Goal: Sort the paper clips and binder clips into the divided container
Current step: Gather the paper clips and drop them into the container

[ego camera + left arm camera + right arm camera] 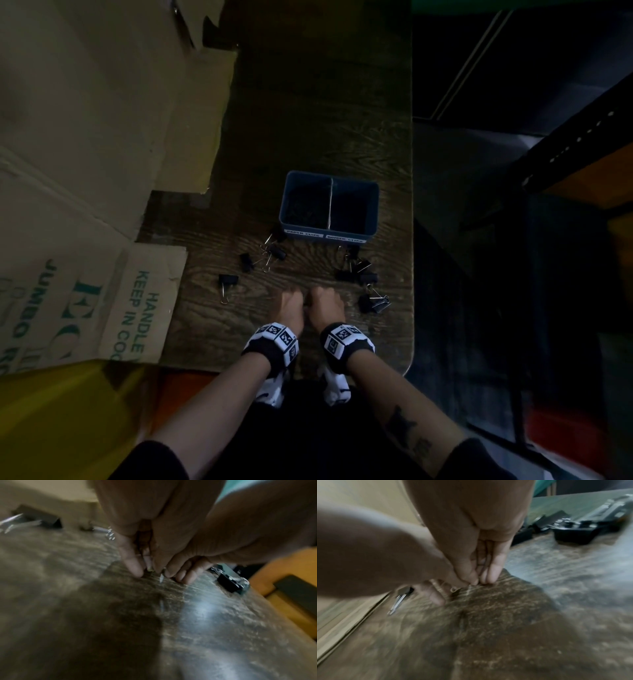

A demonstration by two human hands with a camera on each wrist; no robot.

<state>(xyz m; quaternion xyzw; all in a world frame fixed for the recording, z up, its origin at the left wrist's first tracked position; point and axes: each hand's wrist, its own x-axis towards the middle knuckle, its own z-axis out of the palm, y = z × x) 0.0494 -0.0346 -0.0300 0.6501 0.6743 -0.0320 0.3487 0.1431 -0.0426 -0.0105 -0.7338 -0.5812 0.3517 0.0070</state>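
Observation:
A blue divided container [322, 233] stands mid-table, labelled for paper clips on the left and binder clips on the right. Its left compartment [305, 209] holds a dark tangle. Black binder clips lie loose to the left [279, 251] and to the right [363, 269] in front of it. My left hand [291, 303] and right hand [325, 301] sit side by side, fingertips down on the wood. A silvery paper clip [161, 578] pokes out where they meet. My left hand [145, 570] and right hand [478, 582] each pinch at it with thumb and finger. Blur hides the exact grip.
A large cardboard box [102, 137] with an open flap [144, 301] crowds the table's left side. The table's right edge [412, 240] drops to a dark floor, with a metal shelf frame [565, 150] beyond. One binder clip [373, 303] lies just right of my right hand.

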